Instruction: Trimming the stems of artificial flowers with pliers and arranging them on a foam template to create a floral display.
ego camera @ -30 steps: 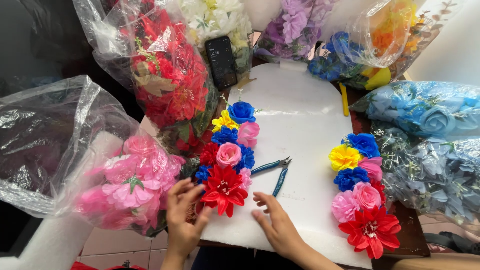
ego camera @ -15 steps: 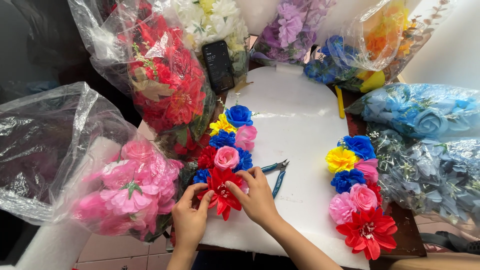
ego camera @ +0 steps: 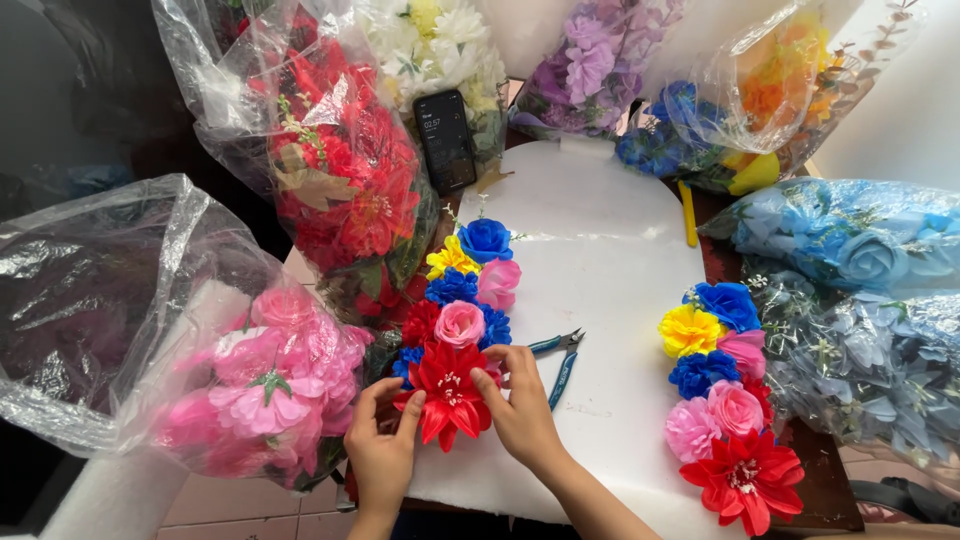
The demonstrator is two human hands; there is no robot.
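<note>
I have both hands on a big red flower (ego camera: 447,392) that sits at the bottom end of the left row of flowers (ego camera: 462,300) on the white foam board (ego camera: 600,250). My left hand (ego camera: 383,448) curls around its lower left petals, fingers bent and pinching the edge. My right hand (ego camera: 520,400) comes in from the right, fingertips closed on the petals near the flower's centre, thumb underneath where I cannot see it. Above the red flower in that row sit a pink rose, dark red and blue blooms, a yellow one and a blue rose at the top.

Just to the right of my right hand lie blue-handled cutters (ego camera: 560,362), flat on the board. Well apart, along the board's right edge, runs a second row of flowers (ego camera: 725,400): blue, yellow, pink, and another large red one at the bottom.

Around the board stand plastic bags: pink flowers (ego camera: 260,390) to my left, red flowers (ego camera: 340,180) beyond them, pale blue flowers (ego camera: 860,250) on the right. A black phone (ego camera: 445,140) leans against the bags at the far end of the surface.
</note>
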